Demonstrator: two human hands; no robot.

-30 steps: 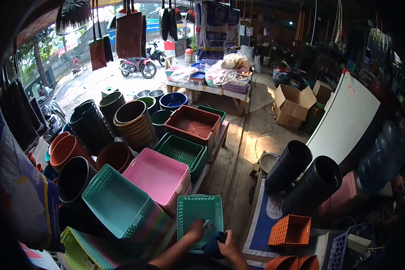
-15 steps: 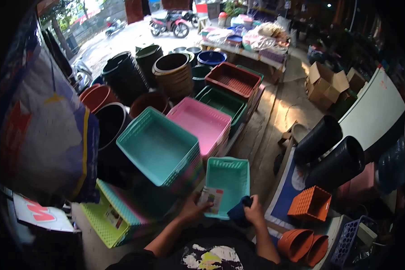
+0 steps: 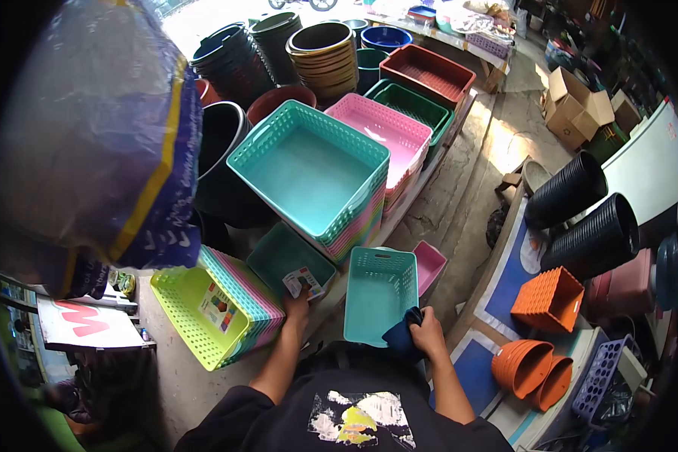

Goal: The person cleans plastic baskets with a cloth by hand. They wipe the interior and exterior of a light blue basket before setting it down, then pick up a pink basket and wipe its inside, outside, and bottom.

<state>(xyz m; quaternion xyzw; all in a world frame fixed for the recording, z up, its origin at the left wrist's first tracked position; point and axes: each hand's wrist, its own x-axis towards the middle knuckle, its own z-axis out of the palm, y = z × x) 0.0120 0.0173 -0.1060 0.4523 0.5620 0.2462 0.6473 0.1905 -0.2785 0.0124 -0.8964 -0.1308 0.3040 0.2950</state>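
Head view: the left hand (image 3: 297,303) has its fingers clamped on a printed card (image 3: 320,285) over a dark green basket (image 3: 285,252); the right hand (image 3: 429,333) clutches a navy cloth (image 3: 399,330), with a small turquoise basket (image 3: 381,290) just left of those fingers.

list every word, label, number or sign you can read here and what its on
"W" in red, or an upturned "M": white panel, lower left.
Plastic bag: lettering too blurred.
Card at left hand: too small.
Label in lime basket: too small.
White board, right: red marks, too small.
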